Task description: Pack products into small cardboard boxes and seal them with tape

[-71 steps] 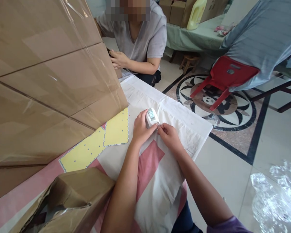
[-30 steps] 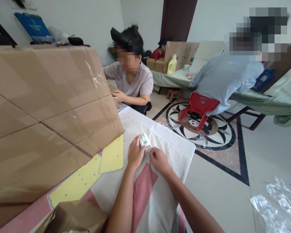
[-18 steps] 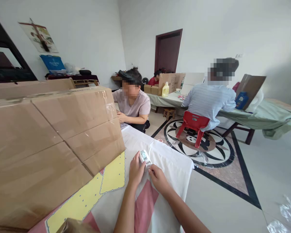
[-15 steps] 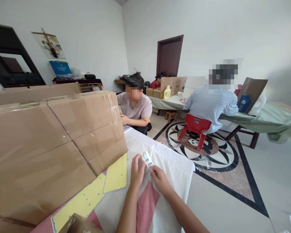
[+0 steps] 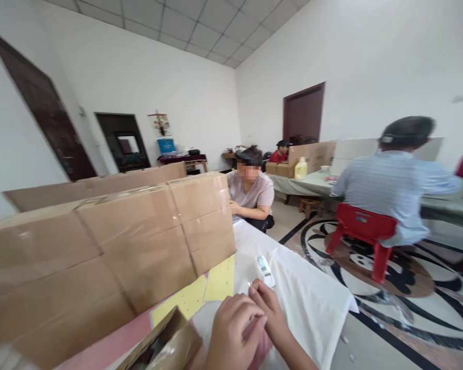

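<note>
A white handheld device (image 5: 265, 271) with a small display lies on the white tablecloth (image 5: 297, 275), just beyond my hands. My right hand (image 5: 273, 311) is closed in a pinch, and a tiny whitish piece (image 5: 249, 284) sticks out at its fingertips; its kind is too small to tell. Close beside it, my left hand (image 5: 235, 326) has curled fingers with thumb and forefinger together. Whatever that pinch holds, if anything, does not show. An open cardboard box (image 5: 185, 341) stands at the near edge, left of my left hand, its inside dark.
A wall of taped cardboard (image 5: 139, 241) runs along the table's left side. Across the table crouches a person (image 5: 254, 192). Another person (image 5: 389, 180) sits on a red chair (image 5: 364, 223) at a second table on the right, with a yellow bottle (image 5: 301, 168) on it.
My hands have left the white device, which now lies alone on the cloth, and have drawn back toward me. The view has swung left and upward, showing more of the box.
</note>
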Available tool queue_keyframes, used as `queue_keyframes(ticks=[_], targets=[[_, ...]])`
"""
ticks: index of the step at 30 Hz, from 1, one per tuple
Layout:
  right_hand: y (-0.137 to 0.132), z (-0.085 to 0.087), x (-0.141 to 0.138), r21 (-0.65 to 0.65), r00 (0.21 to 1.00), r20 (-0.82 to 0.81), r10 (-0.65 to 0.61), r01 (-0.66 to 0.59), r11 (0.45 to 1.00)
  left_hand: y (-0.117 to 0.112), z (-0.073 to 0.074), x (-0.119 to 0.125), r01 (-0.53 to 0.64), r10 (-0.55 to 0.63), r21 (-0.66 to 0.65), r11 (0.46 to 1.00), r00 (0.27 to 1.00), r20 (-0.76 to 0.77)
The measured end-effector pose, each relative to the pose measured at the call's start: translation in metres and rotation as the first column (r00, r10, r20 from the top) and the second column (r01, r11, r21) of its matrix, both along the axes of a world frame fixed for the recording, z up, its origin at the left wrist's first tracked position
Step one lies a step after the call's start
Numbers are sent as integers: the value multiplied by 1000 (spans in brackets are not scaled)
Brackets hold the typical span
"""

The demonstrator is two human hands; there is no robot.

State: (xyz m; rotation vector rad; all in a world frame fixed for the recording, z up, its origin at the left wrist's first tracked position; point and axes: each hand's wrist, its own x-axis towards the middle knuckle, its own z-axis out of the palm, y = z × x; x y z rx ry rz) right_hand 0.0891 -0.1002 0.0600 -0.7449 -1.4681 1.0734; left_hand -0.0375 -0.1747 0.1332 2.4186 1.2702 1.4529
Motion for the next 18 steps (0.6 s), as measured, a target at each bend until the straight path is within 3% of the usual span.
queue_keyframes(ticks=[3,5,7,10,12,18], targets=[[-40,37,-28,72,975,7,224,-223,972,-67,24,-41,-266,266,8,964,963,41],[-65,56,-42,143,926,67,371,-377,915,-106,40,-64,-447,450,-55,893,888,98],[-88,69,-52,201,854,168,492,-519,831,-137,50,-80,-520,532,-142,842,843,73],[-115,78,-62,267,754,359,550,-648,713,-165,50,-94,-499,507,-246,831,861,-37],[-128,79,-65,275,709,460,534,-686,674,-175,44,-100,-490,482,-265,831,871,-97],[-146,80,-78,223,661,581,475,-690,688,-183,27,-123,-386,372,-247,889,923,-101]])
